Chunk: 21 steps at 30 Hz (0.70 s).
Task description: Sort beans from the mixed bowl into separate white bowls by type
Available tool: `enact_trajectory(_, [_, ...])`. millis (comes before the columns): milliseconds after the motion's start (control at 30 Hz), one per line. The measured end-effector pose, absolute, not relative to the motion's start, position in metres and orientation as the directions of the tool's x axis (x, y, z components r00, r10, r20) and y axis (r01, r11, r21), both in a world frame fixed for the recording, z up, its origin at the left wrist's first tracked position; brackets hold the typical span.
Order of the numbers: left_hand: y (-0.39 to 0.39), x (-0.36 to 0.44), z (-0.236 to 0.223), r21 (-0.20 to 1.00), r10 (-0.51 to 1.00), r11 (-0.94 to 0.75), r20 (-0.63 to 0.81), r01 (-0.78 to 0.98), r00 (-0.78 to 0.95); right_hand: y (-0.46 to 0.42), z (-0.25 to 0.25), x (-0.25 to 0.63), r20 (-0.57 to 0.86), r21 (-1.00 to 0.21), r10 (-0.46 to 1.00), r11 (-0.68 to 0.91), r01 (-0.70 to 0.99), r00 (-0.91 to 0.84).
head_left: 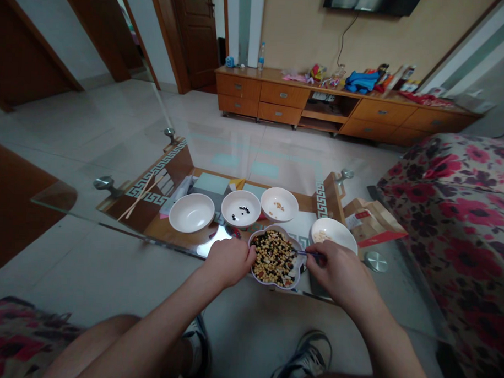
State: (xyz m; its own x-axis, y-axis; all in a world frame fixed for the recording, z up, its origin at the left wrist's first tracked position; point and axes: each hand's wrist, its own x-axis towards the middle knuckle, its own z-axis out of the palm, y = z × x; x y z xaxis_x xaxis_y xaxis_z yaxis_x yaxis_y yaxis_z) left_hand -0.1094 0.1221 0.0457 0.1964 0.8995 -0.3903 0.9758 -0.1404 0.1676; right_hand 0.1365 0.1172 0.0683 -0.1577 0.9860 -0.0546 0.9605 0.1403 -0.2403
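Observation:
A flower-shaped dish [255, 272] full of mixed black and yellow beans [274, 257] is at the near edge of the glass table. My left hand [229, 260] is closed on its left rim, thumb on the edge. In my right hand [336, 269] is a thin utensil [306, 253] with a dark handle, its tip over the beans on the right side; its exact kind is unclear. Behind stand a white bowl [192, 213] with nothing visible inside, a bowl with black beans [241, 208], a bowl with tan pieces [279, 204] and a bowl with pale pieces [333, 234].
A pair of chopsticks [141, 196] lies at the left of the glass table [85, 219]. A brown paper bag [372, 221] is at the right, near a flowered sofa [461, 218]. Across the floor runs a wooden cabinet [280, 104] with assorted things on top.

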Motion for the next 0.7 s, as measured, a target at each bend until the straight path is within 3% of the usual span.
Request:
enact_trajectory(300, [0.1223,-0.1086,0.0462,0.167,0.9,-0.143,-0.387,0.975,0.198,0.1154,0.0684,0.1339,-0.07,-0.372,0.976,0.167,0.913,-0.207])
enact_trajectory(700, [0.122,-0.1096,0.0469,0.169,0.898,-0.159,-0.384,0.973,0.214,0.1152,0.0626,0.1316,-0.088,-0.384,0.965,0.198,0.902,-0.249])
